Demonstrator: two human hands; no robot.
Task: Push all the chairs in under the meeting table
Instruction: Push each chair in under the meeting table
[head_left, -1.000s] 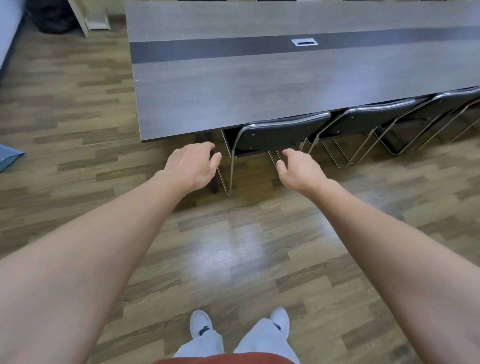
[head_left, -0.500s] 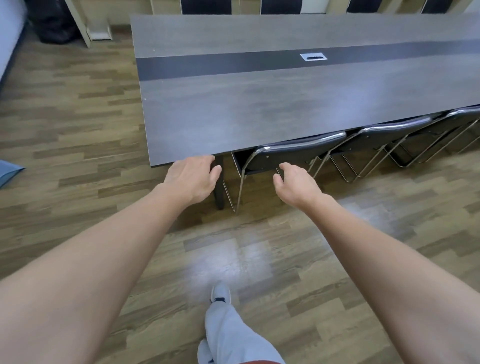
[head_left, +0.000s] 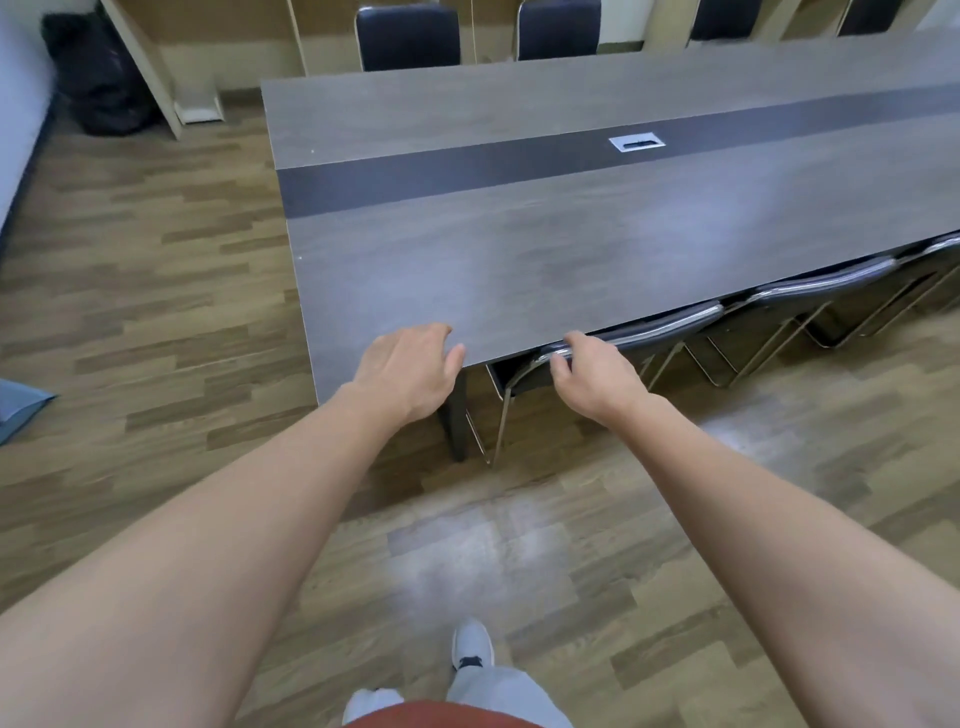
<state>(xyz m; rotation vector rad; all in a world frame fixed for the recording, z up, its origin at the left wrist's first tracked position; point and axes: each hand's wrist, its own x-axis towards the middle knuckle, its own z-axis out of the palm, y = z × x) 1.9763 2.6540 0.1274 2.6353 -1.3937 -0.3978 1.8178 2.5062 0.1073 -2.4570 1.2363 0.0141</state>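
Black bag (head_left: 101, 78) in far left corner; blue item (head_left: 18, 410) on wood floor (head_left: 156, 249).

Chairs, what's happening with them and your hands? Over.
Right hand grips nearest chair backrest. Left hand open over the table corner. Chair tucked under; nothing blocks it.

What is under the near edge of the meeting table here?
Three chairs: the nearest chair, its back touched by the right hand, then a second chair and third chair. Their seats are hidden beneath the meeting table.
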